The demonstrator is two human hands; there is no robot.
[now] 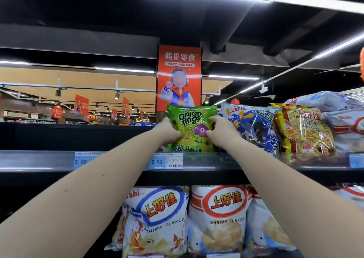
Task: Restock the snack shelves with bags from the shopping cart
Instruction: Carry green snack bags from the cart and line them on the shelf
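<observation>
A green Onion Rings bag (192, 128) stands upright on the top shelf (216, 161), above the 2.90 price tag (166, 160). My left hand (167, 132) grips the bag's left edge. On the right edge my right hand (221, 133) holds it, thumb pressed on the front. Both arms reach up from below. Left of the bag the shelf shows no bags. The shopping cart is out of view.
Right of the green bag stand a blue fish-snack bag (254, 127), a yellow prawn-cracker bag (304, 129) and white bags (346, 123). Shrimp Flakes bags (218, 218) fill the shelf below. An orange snack banner (179, 76) hangs behind.
</observation>
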